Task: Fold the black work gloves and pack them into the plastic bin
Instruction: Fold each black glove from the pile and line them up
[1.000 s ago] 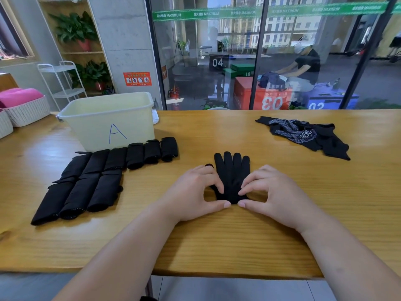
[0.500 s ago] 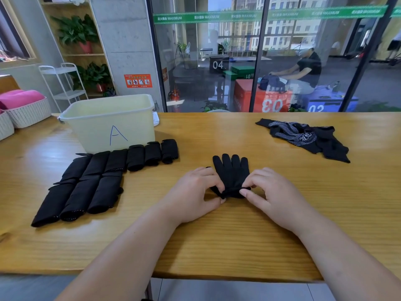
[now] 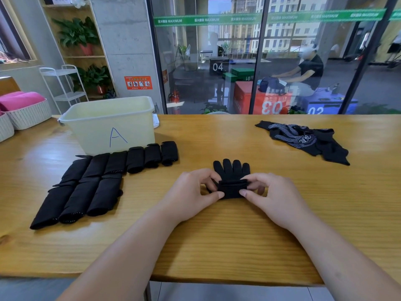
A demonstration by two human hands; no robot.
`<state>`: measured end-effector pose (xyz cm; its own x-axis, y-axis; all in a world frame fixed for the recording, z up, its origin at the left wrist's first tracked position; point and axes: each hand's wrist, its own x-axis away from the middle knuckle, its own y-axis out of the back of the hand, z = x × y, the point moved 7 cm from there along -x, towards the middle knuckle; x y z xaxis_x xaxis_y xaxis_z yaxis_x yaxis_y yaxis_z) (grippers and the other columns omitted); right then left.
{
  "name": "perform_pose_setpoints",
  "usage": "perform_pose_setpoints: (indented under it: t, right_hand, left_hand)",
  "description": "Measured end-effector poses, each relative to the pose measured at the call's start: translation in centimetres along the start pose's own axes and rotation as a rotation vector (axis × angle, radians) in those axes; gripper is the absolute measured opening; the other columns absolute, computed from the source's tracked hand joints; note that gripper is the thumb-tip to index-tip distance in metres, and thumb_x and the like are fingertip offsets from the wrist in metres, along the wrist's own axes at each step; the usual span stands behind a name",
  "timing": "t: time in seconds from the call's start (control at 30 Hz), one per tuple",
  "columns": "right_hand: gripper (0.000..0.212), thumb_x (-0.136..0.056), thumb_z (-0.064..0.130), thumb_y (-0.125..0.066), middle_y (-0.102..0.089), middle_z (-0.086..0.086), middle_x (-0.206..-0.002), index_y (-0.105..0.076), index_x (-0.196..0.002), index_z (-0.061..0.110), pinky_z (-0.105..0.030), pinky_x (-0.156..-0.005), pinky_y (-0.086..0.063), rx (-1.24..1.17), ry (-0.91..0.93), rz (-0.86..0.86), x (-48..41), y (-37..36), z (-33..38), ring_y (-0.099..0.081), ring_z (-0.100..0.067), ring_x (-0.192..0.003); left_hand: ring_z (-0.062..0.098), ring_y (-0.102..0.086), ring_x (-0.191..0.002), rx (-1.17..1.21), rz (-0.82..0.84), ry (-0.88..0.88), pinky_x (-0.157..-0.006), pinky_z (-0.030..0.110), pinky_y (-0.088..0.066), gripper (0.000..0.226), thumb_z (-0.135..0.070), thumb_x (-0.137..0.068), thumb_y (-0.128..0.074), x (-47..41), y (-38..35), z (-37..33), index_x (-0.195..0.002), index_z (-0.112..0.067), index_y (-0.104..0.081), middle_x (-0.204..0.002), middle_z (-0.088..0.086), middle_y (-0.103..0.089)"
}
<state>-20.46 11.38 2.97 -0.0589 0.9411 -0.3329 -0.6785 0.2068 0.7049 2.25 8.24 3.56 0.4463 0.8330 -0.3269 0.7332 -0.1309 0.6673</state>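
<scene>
The long, light-brown wooden worktop (image 3: 217, 246) carries everything. At its far left stands the pale yellow plastic bin marked with a blue "A" (image 3: 86, 135). Its inside is mostly hidden from here, but no dark shape shows through the walls, so packing seems not yet begun. Just in front of the bin lie two rows of folded black glove bundles (image 3: 97, 183), side by side. That is the finished share of the folding, and the larger part. Well apart, at the far right, a small loose heap of unfolded black dotted gloves (image 3: 303, 140) waits.

Between them, one flat black knit glove (image 3: 232, 170) lies fingers pointing away, its cuff end turned over into a short fold. The left hand (image 3: 191, 198) and right hand (image 3: 275, 198) each have a grip pinching an end of that fold, so this glove is about half folded.
</scene>
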Motion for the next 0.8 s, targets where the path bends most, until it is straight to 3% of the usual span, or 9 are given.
perform_pose_setpoints:
  t: [0.17,0.3,0.4,0.53,0.67,0.8]
  right_hand:
    - [0.044,-0.092,0.039,-0.081,-0.073,0.031,-0.088,-0.062,-0.13,0.047,-0.02,-0.079,-0.046,-0.042,-0.033,0.015,-0.1,-0.3,0.3,-0.064,0.0,-0.088]
    - [0.048,-0.087,0.038,-0.084,-0.068,0.021,-0.092,-0.057,-0.126,0.049,-0.022,-0.075,-0.044,0.011,-0.007,-0.027,0.0,-0.4,0.6,-0.059,-0.004,-0.089]
    - [0.041,-0.084,0.04,-0.086,-0.057,0.021,-0.101,-0.061,-0.115,0.048,-0.022,-0.075,-0.045,0.079,0.024,-0.06,0.0,0.0,0.7,-0.056,-0.002,-0.091]
    - [0.02,-0.091,0.042,-0.078,-0.052,0.024,-0.109,-0.075,-0.111,0.044,-0.02,-0.078,-0.045,0.263,0.122,-0.058,0.2,-0.2,1.4,-0.052,0.003,-0.102]
    - [0.028,-0.101,0.046,-0.059,-0.054,0.027,-0.117,-0.077,-0.121,0.039,-0.029,-0.077,-0.053,0.426,0.141,-0.043,0.0,-0.9,1.5,-0.049,-0.004,-0.113]
    - [0.035,-0.104,0.046,-0.051,-0.058,0.029,-0.129,-0.076,-0.127,0.035,-0.029,-0.09,-0.052,0.469,0.176,-0.017,0.0,-1.1,1.8,-0.048,-0.003,-0.121]
  left_hand:
    - [0.0,-0.07,-0.089,-0.017,-0.024,0.067,-0.081,0.026,-0.052,0.035,-0.041,-0.089,-0.085,0.0,0.0,0.2,-0.108,-0.04,-0.056,-0.09,-0.024,-0.075]
    - [0.002,-0.065,-0.095,-0.087,-0.027,0.042,-0.088,0.034,-0.054,0.033,-0.042,-0.091,-0.082,-0.2,-0.3,0.1,-0.103,-0.038,-0.052,-0.089,-0.019,-0.072]
    - [0.004,-0.061,-0.098,-0.14,-0.029,-0.027,-0.089,0.038,-0.053,0.022,-0.038,-0.091,-0.082,-0.2,-0.4,0.0,-0.099,-0.039,-0.061,-0.09,-0.018,-0.067]
    - [0.004,-0.058,-0.102,-0.223,-0.046,-0.105,-0.089,0.035,-0.053,0.014,-0.039,-0.094,-0.078,-0.3,-0.6,-0.3,-0.108,-0.038,-0.076,-0.1,-0.02,-0.061]
    - [0.004,-0.055,-0.104,-0.353,-0.046,-0.141,-0.094,0.036,-0.052,0.019,-0.044,-0.1,-0.069,-0.6,-0.8,-0.5,-0.115,-0.038,-0.078,-0.106,-0.021,-0.06]
    - [0.002,-0.055,-0.117,-0.394,-0.044,-0.17,-0.102,0.036,-0.051,0.029,-0.052,-0.098,-0.068,-0.5,-0.8,-0.7,-0.117,-0.034,-0.079,-0.128,-0.024,-0.06]
